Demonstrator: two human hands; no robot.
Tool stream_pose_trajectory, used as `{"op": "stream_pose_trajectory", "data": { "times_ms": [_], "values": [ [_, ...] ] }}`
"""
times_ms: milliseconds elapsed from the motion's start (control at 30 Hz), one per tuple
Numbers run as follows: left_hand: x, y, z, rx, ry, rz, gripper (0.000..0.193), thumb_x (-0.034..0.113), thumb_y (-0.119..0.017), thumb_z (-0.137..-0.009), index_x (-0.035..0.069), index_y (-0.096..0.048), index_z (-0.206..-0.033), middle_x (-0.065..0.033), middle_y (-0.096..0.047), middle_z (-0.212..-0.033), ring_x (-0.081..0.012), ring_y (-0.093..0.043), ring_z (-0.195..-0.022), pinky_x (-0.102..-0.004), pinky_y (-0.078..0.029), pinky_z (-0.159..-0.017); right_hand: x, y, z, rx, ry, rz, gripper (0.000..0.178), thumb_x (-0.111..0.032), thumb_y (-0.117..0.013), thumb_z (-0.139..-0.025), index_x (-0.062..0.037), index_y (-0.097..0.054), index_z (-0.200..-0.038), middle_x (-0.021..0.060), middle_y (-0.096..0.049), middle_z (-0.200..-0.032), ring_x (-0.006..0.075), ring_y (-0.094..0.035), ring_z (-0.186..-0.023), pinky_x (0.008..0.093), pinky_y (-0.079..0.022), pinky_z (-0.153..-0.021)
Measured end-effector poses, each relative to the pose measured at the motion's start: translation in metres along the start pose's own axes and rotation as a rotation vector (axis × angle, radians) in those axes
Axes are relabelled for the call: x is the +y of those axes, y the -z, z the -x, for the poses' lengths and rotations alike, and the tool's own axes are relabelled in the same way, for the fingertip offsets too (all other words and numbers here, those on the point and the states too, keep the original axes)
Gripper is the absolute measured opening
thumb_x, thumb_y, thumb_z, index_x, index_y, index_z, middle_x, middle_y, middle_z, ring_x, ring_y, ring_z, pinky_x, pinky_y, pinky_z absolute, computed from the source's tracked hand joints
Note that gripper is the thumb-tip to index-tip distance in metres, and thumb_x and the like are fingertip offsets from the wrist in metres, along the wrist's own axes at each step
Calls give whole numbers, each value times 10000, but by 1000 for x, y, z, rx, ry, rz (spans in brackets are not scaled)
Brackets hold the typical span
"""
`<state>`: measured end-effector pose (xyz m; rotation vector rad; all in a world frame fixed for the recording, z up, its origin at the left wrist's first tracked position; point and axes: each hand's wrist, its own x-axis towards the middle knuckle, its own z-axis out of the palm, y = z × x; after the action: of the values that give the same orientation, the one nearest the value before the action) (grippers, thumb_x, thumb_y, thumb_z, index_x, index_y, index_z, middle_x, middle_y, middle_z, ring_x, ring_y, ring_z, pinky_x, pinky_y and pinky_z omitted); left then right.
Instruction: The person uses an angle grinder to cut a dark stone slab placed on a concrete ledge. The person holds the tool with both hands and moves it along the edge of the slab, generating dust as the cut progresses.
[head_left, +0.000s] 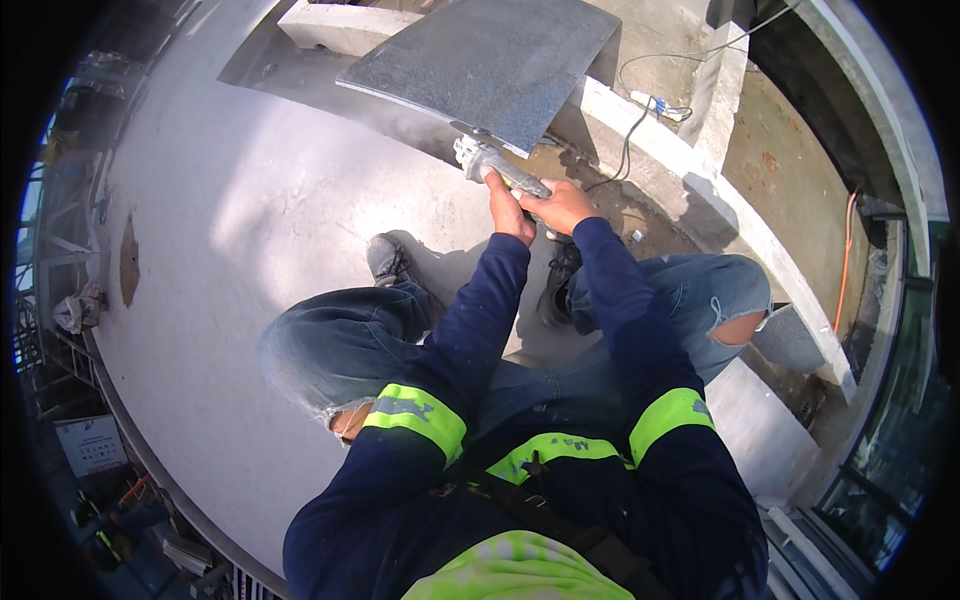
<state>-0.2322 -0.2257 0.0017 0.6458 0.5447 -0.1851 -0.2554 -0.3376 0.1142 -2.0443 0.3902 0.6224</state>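
Both my hands are closed around a dusty grey angle grinder (487,159). My left hand (509,210) grips its body behind the head, thumb lying along the top. Just to the right, my right hand (563,206) wraps the rear end. The grinder's head is at the near edge of a dark grey stone slab (490,62), which rests across low concrete walls. Pale dust hangs to the left of the head along that edge. The disc is too small and hidden to make out clearly.
A curved low concrete wall (690,160) runs to the right of the slab. On it lies a white and blue plug connector (660,105) with a dark cable (627,150). An orange cable (847,255) lies farther right. The pale floor (200,260) spreads left, beside my bent knees.
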Motion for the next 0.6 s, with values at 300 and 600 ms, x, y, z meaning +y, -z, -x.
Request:
{"op": "stream_pose_trajectory", "data": {
  "times_ms": [300, 600],
  "values": [
    [-7, -6, 13, 17, -28, 2, 779, 771, -425, -1185, 71, -587, -1484, -174, -737, -1202, -334, -747, -1104, -505, -612, -1032, 7, 4, 11, -2, -8, -29, 784, -624, -826, -968, -87, -758, -1535, 153, -854, -1176, 238, -827, -916, 382, -665, -699],
    [-6, -2, 4, -5, 10, 20, 792, 780, -437, -1178, 64, -597, -1476, -166, -733, -1219, -327, -739, -1134, -510, -599, -1059, 4, 3, 6, 8, -20, -18, 766, -622, -839, -974, -60, -780, -1491, 146, -854, -1163, 239, -825, -899, 389, -671, -678]
  ]
}}
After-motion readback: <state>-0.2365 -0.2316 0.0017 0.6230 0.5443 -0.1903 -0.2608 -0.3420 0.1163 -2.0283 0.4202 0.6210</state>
